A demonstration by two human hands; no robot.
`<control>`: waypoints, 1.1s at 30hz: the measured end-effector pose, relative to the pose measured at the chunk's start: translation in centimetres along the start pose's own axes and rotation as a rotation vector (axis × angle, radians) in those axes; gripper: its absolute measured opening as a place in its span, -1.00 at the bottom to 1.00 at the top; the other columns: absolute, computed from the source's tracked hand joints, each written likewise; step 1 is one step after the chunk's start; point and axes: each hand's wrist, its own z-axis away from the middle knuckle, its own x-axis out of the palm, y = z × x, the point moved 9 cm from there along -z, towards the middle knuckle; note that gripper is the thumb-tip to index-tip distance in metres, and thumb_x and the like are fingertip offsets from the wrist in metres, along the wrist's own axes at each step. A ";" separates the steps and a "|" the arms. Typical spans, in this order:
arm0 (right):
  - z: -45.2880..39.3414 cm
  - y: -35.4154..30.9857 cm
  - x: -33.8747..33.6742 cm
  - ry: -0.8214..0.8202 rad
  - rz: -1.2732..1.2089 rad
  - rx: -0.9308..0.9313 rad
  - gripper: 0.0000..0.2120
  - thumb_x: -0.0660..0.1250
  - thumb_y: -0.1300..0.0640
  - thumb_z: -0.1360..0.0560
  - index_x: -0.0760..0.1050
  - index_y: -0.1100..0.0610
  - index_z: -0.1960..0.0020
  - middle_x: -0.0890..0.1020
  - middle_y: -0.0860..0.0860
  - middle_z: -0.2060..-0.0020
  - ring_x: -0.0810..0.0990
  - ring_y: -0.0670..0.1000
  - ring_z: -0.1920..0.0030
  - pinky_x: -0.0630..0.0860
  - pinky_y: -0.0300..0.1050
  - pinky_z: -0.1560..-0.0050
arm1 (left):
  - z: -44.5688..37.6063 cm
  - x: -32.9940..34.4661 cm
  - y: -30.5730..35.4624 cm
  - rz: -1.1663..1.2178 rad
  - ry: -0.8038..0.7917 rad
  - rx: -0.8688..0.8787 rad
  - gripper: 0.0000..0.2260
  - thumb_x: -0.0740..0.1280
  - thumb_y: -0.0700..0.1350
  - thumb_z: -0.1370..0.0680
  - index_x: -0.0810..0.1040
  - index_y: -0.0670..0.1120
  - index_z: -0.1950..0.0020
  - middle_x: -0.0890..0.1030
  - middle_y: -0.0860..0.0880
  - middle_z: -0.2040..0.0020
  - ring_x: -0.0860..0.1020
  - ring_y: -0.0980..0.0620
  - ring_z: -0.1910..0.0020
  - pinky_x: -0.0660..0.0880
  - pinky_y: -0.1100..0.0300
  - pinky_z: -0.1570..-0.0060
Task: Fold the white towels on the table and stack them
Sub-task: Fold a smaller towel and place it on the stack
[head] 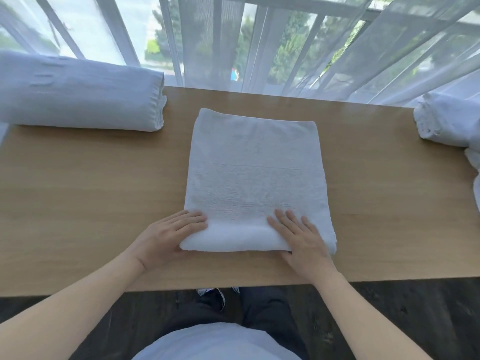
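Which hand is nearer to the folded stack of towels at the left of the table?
Left. The left hand rests on the middle towel's near-left corner, below the stack; the right hand is farther right.

Left hand [168,236] and right hand [302,236] flat, fingers straight, pressing the towel's [255,162] near rolled edge; forearms bare, angled inward.

Pale shirt [215,341], dark trousers [265,307], bare forearms

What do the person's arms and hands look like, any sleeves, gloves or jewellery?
Both forearms are bare right down to the frame's bottom edge, so no sleeve shows. The left hand and right hand wear no gloves, and no rings, watch or bracelets are visible.
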 end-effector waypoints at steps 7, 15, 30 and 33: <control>-2.4 2.6 -4.7 -0.208 -0.503 0.181 -0.65 0.39 -0.25 -0.47 0.38 -0.63 -0.13 0.59 -0.47 0.06 0.53 -0.32 -0.01 0.41 -0.39 0.00 | -1.0 -1.8 -3.8 0.415 0.009 -0.463 -0.54 0.49 -0.04 -0.51 0.41 0.46 -0.18 0.58 0.41 -0.06 0.56 0.28 -0.02 0.43 0.45 0.10; -4.4 6.1 -10.7 -0.283 -0.667 0.226 -0.63 0.47 -0.35 -0.30 0.57 -0.31 -0.07 0.63 -0.36 0.02 0.57 -0.34 -0.02 0.45 -0.22 -0.03 | -5.9 -5.4 -7.0 0.764 0.411 -0.697 -0.88 0.29 0.28 -0.51 0.54 0.33 0.01 0.65 0.15 0.12 0.59 0.15 0.15 0.49 0.25 0.16; -8.8 14.4 -13.2 0.184 -1.489 0.357 -0.54 0.55 -0.17 -0.36 0.64 -0.01 -0.18 0.70 0.08 -0.13 0.69 0.12 -0.13 0.59 0.07 -0.05 | -13.7 -7.9 -14.0 1.049 0.529 -1.081 -0.50 0.33 0.50 -0.32 0.71 0.13 0.10 0.72 0.16 0.16 0.70 0.12 0.21 0.61 0.17 0.29; -11.0 14.8 -13.0 0.239 -1.478 0.384 -0.53 0.46 -0.26 -0.45 0.63 0.03 -0.19 0.72 0.09 -0.08 0.71 0.13 -0.07 0.61 -0.07 0.16 | -14.9 -8.4 -14.2 1.044 0.548 -1.000 -0.49 0.33 0.53 -0.32 0.71 0.16 0.05 0.69 0.30 0.13 0.70 0.18 0.15 0.61 0.21 0.29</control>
